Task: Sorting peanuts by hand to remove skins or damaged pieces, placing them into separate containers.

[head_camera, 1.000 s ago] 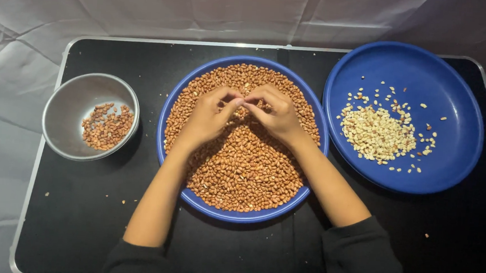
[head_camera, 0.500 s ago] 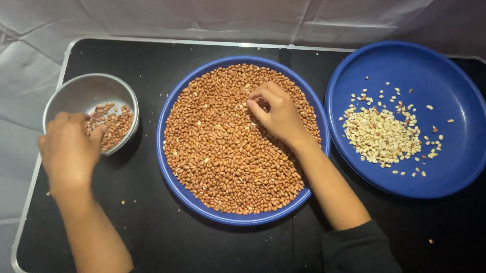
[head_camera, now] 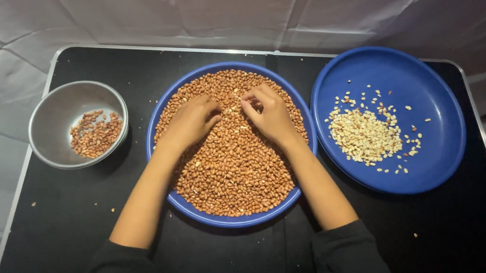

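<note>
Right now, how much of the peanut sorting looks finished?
Done: a small pile of pale kernels lies in the right blue plate; some skins in the metal bowl. In hand: both hands, left and right, pick in the middle plate. Left: most red peanuts.

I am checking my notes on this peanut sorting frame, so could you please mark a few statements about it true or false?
1. Both hands rest in the middle blue plate of red-skinned peanuts. True: left hand, right hand.
2. The metal bowl is heaped with pale skinned peanuts. False: it holds a small amount of reddish skins or nuts.
3. The pale skinned peanuts lie in the right blue plate. True.
4. The plates stand on a white table. False: the table top is black.
</note>
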